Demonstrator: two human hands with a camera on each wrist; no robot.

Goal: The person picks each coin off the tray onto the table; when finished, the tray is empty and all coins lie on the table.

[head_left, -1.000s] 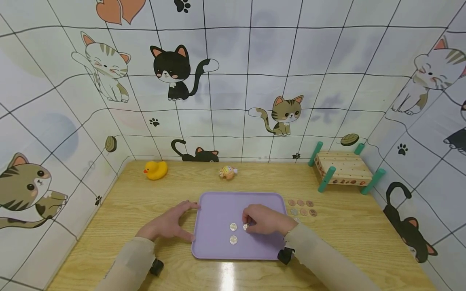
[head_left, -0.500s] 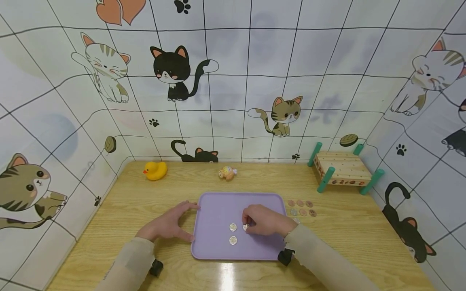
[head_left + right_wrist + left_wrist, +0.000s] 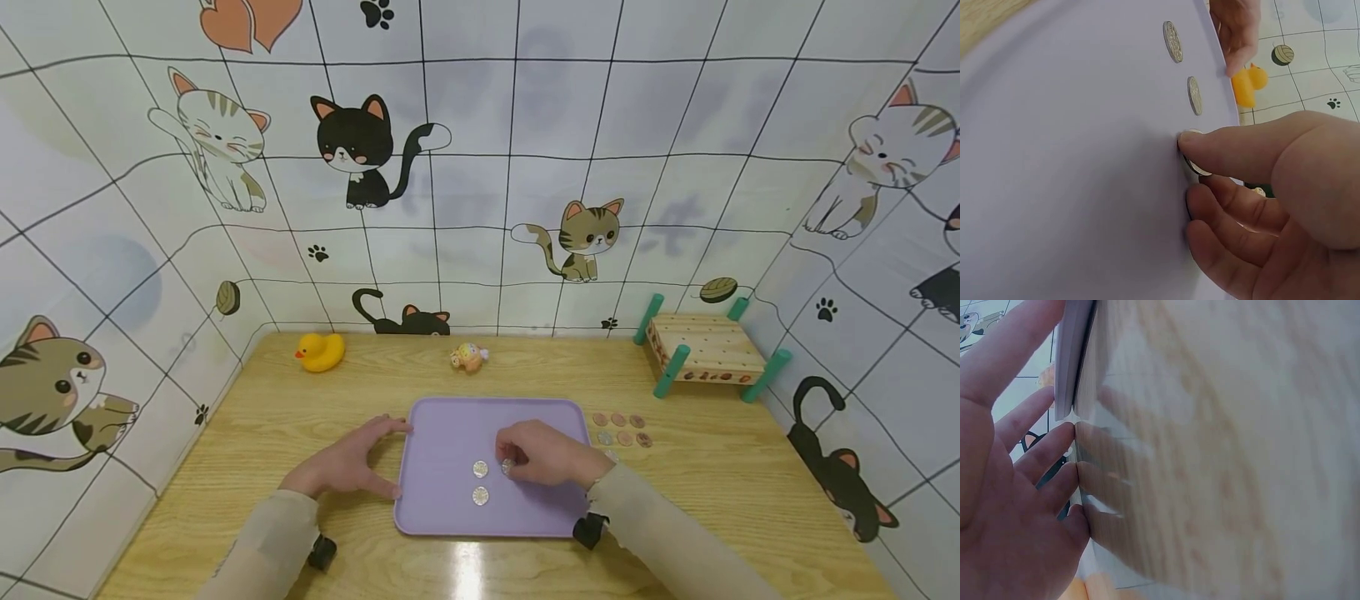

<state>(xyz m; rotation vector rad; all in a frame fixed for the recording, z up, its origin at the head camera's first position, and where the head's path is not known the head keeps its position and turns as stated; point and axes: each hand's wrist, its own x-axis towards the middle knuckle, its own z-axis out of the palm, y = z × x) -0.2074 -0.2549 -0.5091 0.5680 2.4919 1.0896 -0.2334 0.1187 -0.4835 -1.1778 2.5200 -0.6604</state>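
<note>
Near the middle of a light purple tray [image 3: 442,433], my right hand [image 3: 543,454] pinches a silver-coloured coin [image 3: 1196,164]. The thumb lies over the coin in the right wrist view, and its other fingers are curled close to the tray. Two more silver coins lie flat to the left of that hand, one coin [image 3: 480,469] behind the other coin [image 3: 480,496]. My left hand [image 3: 348,458] is spread at the tray's left side, thumb and a fingertip touching the rim. In the left wrist view, other fingertips of the left hand [image 3: 1016,487] rest on the tabletop.
Several copper and silver coins [image 3: 624,437] lie on the wooden table [image 3: 247,442] right of the tray, partly hidden by the right forearm. Behind stand a yellow rubber duck [image 3: 321,352], a small figurine [image 3: 469,357] and a wooden rack [image 3: 708,350] with green legs.
My right hand has shifted very slightly left, and the coin in its fingers looks a little darker and more covered. The left hand and the other coins stay put.
</note>
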